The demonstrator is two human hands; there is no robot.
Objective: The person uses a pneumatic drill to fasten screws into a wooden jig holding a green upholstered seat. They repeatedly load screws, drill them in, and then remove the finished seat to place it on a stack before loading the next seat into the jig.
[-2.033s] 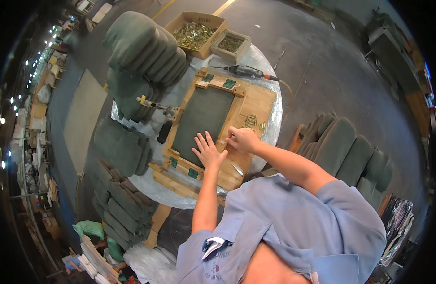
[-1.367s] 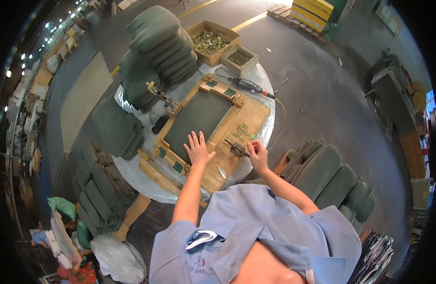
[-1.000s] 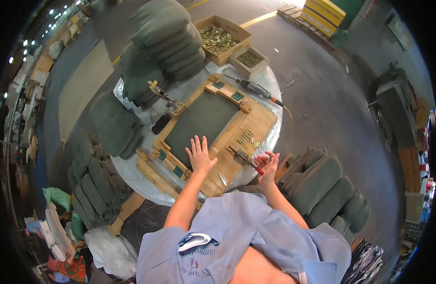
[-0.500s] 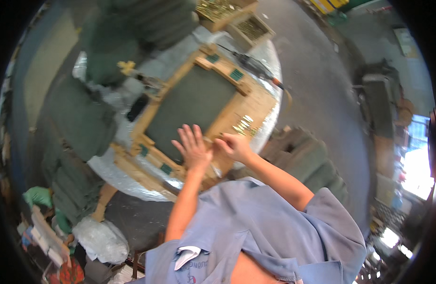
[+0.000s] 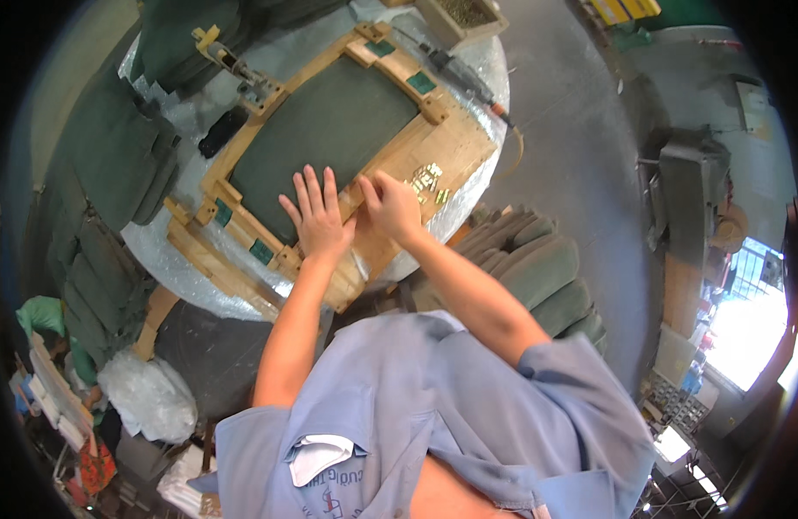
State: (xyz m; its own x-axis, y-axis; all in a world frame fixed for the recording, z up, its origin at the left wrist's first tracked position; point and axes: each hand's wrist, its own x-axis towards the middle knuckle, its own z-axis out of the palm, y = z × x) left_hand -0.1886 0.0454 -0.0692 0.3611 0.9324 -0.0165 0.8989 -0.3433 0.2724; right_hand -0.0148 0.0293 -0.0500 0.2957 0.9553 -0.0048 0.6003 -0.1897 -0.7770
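My left hand (image 5: 319,221) lies flat with spread fingers on a dark green padded panel (image 5: 330,121). Around the panel runs a wooden frame (image 5: 390,156) with small green patches at its corners. At the frame's near right side, my right hand (image 5: 392,206) is closed, its fingertips against the rail; whatever is between them is hidden. Several small brass hinge-like pieces (image 5: 429,179) are scattered on the wooden board (image 5: 464,147), just right of that hand.
A power screwdriver (image 5: 468,86) with a cable lies at the right table edge, below a box of small parts (image 5: 464,22). A metal clamp (image 5: 234,65) and a black object (image 5: 222,131) are left of the frame. Green cushions (image 5: 529,259) are stacked at the right.
The whole view has shifted, so the table sits higher in it. My right hand has turned and moved slightly farther along the rail. My left hand stays on the panel.
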